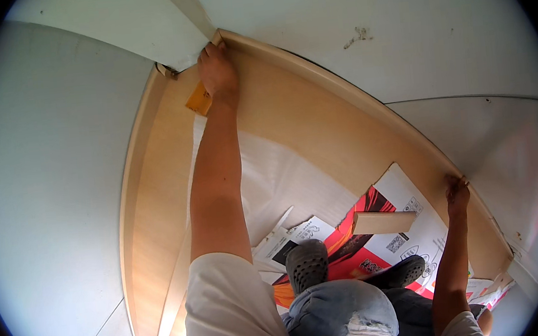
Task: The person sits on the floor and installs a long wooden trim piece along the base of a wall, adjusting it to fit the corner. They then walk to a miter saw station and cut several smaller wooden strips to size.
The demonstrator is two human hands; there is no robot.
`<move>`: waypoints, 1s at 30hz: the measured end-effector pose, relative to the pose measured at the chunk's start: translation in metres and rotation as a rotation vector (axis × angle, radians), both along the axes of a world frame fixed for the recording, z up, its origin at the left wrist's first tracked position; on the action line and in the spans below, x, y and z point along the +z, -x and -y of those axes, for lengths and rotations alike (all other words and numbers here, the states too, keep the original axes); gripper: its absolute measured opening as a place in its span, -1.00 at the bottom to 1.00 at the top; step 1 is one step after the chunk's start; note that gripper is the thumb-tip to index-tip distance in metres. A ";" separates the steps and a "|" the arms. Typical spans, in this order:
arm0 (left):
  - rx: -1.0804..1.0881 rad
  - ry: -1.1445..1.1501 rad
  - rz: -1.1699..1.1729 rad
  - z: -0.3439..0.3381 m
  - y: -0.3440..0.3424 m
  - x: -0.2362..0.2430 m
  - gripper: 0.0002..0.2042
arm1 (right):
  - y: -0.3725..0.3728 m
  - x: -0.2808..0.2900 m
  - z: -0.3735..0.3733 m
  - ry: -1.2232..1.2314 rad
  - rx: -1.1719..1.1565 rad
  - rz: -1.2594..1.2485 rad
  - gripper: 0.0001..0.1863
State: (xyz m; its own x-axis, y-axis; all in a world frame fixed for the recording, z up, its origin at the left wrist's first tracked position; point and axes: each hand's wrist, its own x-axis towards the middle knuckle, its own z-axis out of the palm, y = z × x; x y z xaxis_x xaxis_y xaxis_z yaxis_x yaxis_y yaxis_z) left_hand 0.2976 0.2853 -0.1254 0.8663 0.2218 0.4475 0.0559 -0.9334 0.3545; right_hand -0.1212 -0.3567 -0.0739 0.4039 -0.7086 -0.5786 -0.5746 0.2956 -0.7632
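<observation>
A long light-wood trim strip (332,79) stands on edge along the right wall, from the far corner toward the lower right. My left hand (216,72) reaches to its far end, fingers closed at the corner beside a white post. Closed on the same strip farther down is my right hand (457,194), the fingertips partly hidden. An orange-yellow flat piece (198,101) shows beside my left wrist; whether the hand touches it I cannot tell. Both arms are spread wide over a light-wood panel (289,108).
Along the left wall runs another wood strip (131,201). Printed cardboard (409,209) lies under my feet in dark clogs (307,265), with a short wood offcut (384,222) on it. A pale translucent sheet (282,173) covers the panel's middle. White walls (67,155) close in both sides.
</observation>
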 end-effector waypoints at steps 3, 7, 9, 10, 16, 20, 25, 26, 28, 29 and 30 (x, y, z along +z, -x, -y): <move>-0.026 0.000 0.008 0.000 0.001 0.004 -0.77 | 0.004 -0.003 0.004 -0.023 -0.033 0.059 -0.55; -0.020 -0.006 0.012 0.000 -0.003 -0.003 -0.77 | 0.015 -0.016 0.029 -0.049 0.008 0.069 -0.51; -0.019 -0.032 0.039 0.000 -0.003 -0.005 -0.76 | 0.009 -0.011 0.014 -0.013 -0.007 0.046 -0.51; -0.013 -0.037 0.052 -0.002 -0.003 -0.005 -0.76 | 0.006 -0.009 0.008 0.010 0.002 0.042 -0.52; -0.022 -0.037 0.039 -0.001 -0.005 -0.004 -0.76 | 0.005 -0.001 0.004 0.010 0.039 0.040 -0.53; -0.012 -0.061 0.003 -0.001 -0.008 -0.004 -0.74 | 0.007 0.002 0.008 -0.033 0.049 0.068 -0.52; 0.001 -0.025 -0.084 -0.001 -0.007 0.001 -0.71 | 0.009 -0.003 0.016 -0.040 0.093 0.068 -0.54; 0.006 -0.002 -0.083 0.004 -0.005 0.002 -0.71 | 0.012 -0.005 0.022 -0.026 0.114 0.053 -0.54; -0.001 0.001 -0.059 -0.004 -0.006 0.004 -0.70 | 0.004 -0.002 0.006 -0.009 0.037 0.020 -0.54; -0.019 -0.003 -0.037 -0.010 -0.006 0.001 -0.69 | -0.003 -0.001 -0.004 -0.001 0.000 0.003 -0.54; -0.045 0.007 -0.018 -0.010 -0.008 -0.002 -0.68 | -0.001 0.000 -0.003 -0.001 0.021 0.008 -0.54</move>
